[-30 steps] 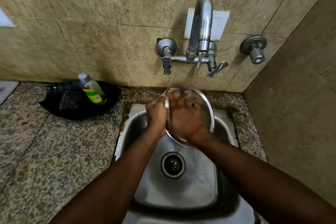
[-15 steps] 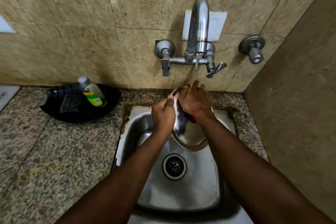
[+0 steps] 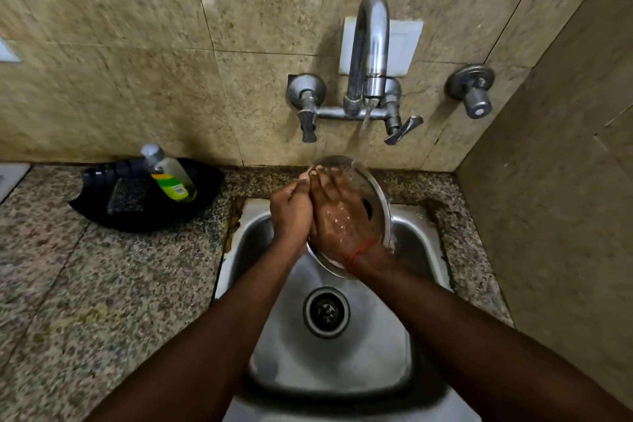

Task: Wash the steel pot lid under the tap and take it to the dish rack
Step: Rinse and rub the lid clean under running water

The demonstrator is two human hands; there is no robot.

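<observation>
The round steel pot lid (image 3: 375, 195) is tilted over the back of the steel sink (image 3: 342, 360), under the water that runs from the wall tap (image 3: 370, 55). My left hand (image 3: 291, 209) grips the lid's left rim. My right hand (image 3: 339, 212) lies flat on the lid's face with fingers spread, wet with water, and covers most of it. A red thread circles my right wrist.
A black tray (image 3: 113, 216) on the granite counter (image 3: 85, 284) left of the sink holds a dish soap bottle (image 3: 169, 175) and a scrub pad (image 3: 125, 199). A second valve (image 3: 472, 89) sticks out of the tiled wall at right. A side wall stands close on the right.
The lid has turned from edge-on to face me again. My right hand has slid down from the lid's top edge onto its face.
</observation>
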